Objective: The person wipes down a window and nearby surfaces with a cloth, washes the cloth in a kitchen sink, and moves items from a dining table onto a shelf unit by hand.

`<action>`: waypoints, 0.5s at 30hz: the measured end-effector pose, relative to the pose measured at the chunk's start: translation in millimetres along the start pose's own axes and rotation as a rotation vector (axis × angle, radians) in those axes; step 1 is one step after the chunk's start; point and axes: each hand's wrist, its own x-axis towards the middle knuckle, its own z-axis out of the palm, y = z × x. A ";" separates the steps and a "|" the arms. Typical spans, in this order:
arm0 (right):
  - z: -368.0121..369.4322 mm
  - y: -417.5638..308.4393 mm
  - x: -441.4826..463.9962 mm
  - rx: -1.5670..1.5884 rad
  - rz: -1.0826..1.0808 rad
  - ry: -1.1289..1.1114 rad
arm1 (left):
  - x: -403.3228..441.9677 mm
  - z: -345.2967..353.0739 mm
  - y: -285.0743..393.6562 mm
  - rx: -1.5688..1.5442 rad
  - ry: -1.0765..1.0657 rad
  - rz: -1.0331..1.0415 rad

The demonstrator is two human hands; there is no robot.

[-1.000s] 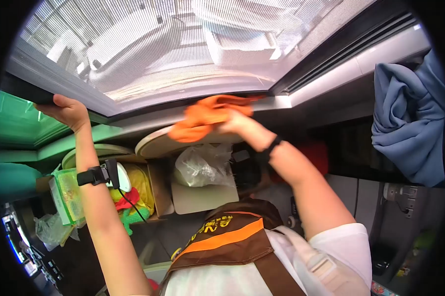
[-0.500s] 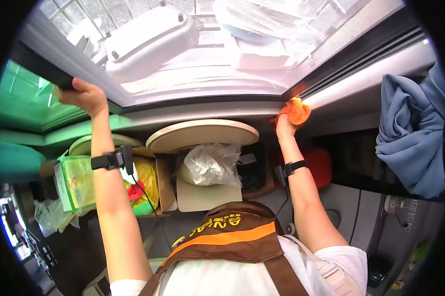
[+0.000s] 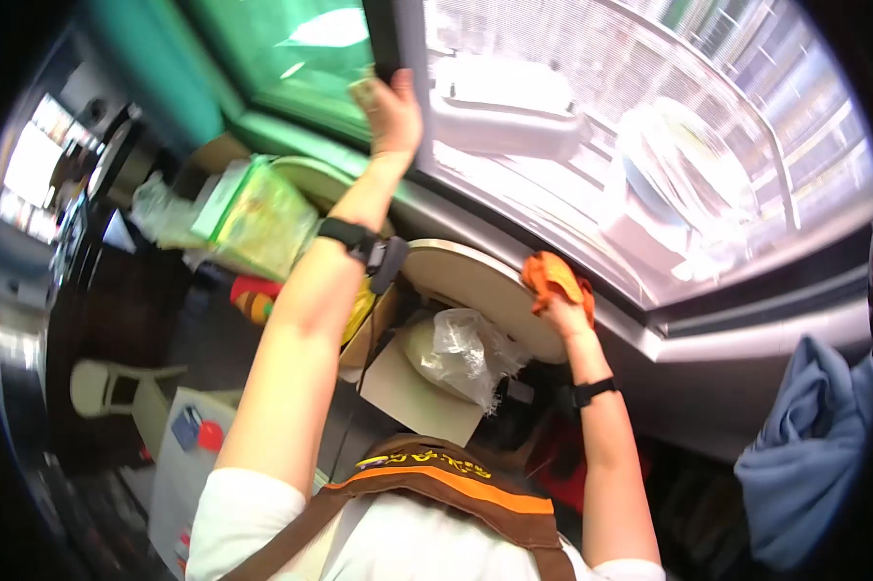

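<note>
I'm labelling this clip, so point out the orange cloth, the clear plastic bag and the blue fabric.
Orange cloth [image 3: 553,278]: head view, on its bunched upper part.
Clear plastic bag [image 3: 464,351]: head view, on its crumpled middle.
Blue fabric [image 3: 807,465]: head view, on its folds.

Left hand [image 3: 393,118] raised, right hand [image 3: 566,316] lower

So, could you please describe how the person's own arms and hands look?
Both the left hand and right hand are ungloved. Each wrist wears a black band: the left band carries a dark, boxy device, with a thin dark cable running below it; the right band looks narrower. The left sleeve is short and white.
</note>
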 end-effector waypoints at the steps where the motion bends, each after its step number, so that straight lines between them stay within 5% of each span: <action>1: -0.7 9.4 3.1 0.071 0.151 -0.190 | -1.5 -0.3 4.3 -0.054 0.061 0.052; 5: 21.5 36.7 8.8 0.194 -0.055 -0.252 | -16.5 4.7 24.5 0.065 0.090 0.037; 7: 32.6 41.6 9.6 -0.030 -0.412 -0.022 | -22.2 5.5 37.3 0.043 0.086 -0.011; 10: 29.9 42.6 15.1 -0.161 -0.498 -0.099 | -27.4 3.1 51.8 0.015 0.076 -0.014; 11: 24.4 38.0 21.6 -0.249 -0.445 -0.287 | -30.3 3.1 53.4 0.028 0.073 -0.012; 15: 41.1 39.4 36.3 -0.137 -0.511 -0.167 | -30.6 3.4 60.8 0.073 0.090 -0.042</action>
